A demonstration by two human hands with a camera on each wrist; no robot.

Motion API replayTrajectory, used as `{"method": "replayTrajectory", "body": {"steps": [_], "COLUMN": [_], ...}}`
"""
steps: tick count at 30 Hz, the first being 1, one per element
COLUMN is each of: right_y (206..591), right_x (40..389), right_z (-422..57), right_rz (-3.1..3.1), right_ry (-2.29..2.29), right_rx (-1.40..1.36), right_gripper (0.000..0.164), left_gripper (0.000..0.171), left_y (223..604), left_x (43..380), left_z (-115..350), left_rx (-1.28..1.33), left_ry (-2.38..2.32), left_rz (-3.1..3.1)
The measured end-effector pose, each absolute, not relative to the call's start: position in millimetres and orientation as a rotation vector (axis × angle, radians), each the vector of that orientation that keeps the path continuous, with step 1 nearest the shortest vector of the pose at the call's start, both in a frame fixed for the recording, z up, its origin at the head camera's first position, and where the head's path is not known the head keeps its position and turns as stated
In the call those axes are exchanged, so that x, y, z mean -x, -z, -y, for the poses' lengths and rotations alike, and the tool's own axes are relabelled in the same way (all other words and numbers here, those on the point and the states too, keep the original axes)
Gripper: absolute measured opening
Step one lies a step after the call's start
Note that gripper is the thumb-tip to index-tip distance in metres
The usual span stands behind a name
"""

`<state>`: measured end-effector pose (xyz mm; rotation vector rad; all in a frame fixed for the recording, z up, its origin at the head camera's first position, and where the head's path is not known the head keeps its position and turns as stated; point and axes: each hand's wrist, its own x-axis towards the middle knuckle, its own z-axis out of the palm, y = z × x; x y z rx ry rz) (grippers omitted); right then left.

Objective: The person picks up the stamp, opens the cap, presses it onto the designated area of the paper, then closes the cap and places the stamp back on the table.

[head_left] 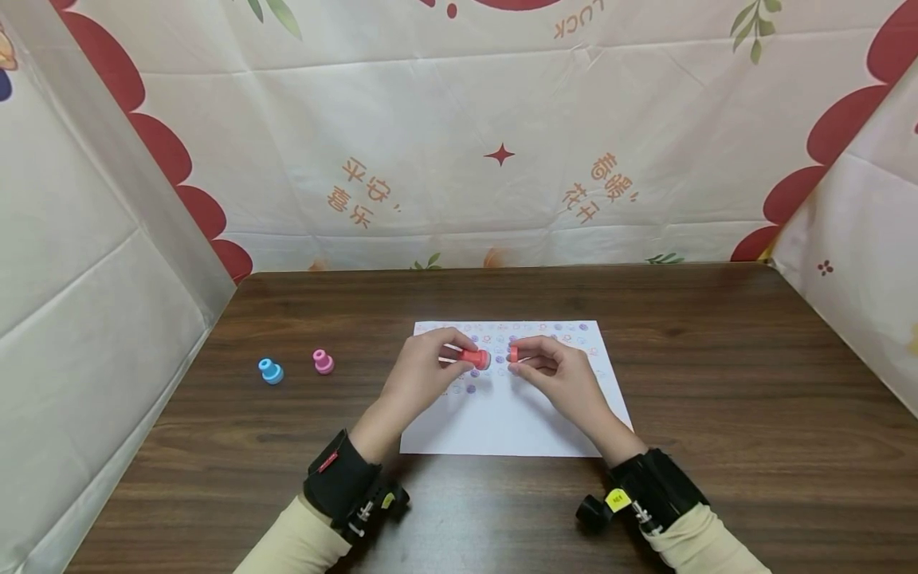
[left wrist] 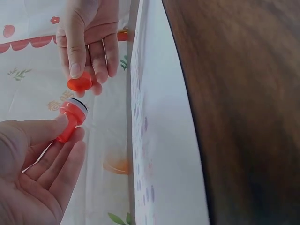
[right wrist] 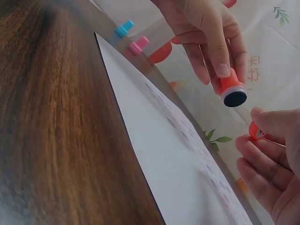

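Observation:
Above a white sheet of paper (head_left: 502, 430) printed with rows of small coloured marks, my left hand (head_left: 428, 365) pinches a red stamp (head_left: 475, 359) by its handle. The stamp's dark round face (right wrist: 235, 99) is uncovered and turned toward the other hand. Between thumb and fingers my right hand (head_left: 558, 372) holds a small red cap (head_left: 513, 354), its hollow side facing the stamp. A short gap separates cap and stamp. In the left wrist view the cap (left wrist: 80, 82) appears just above the stamp (left wrist: 71, 119).
To the left on the wooden table (head_left: 215, 446) stand a blue stamp (head_left: 270, 371) and a pink stamp (head_left: 323, 362), both upright. A patterned white cloth (head_left: 459, 159) hangs behind the table's far edge, with more cloth at both sides.

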<state>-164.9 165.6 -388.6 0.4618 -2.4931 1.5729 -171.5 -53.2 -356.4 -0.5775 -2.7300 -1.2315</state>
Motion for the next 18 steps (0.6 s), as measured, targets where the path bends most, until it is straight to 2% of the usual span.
{"method": "replayTrajectory", "body": {"steps": [18], "right_y": [391.7], "right_x": [162.6], "right_z": [-157.3], "right_rz": [2.516], "right_ry": [-1.58], "right_rx": [-0.508], "right_gripper": [0.031], "left_gripper": [0.02], "left_y": [366.0], "left_x": [170.0], "left_z": [49.9], "left_rx": [0.506], "left_ry": [1.533], "left_rz": [2.666]}}
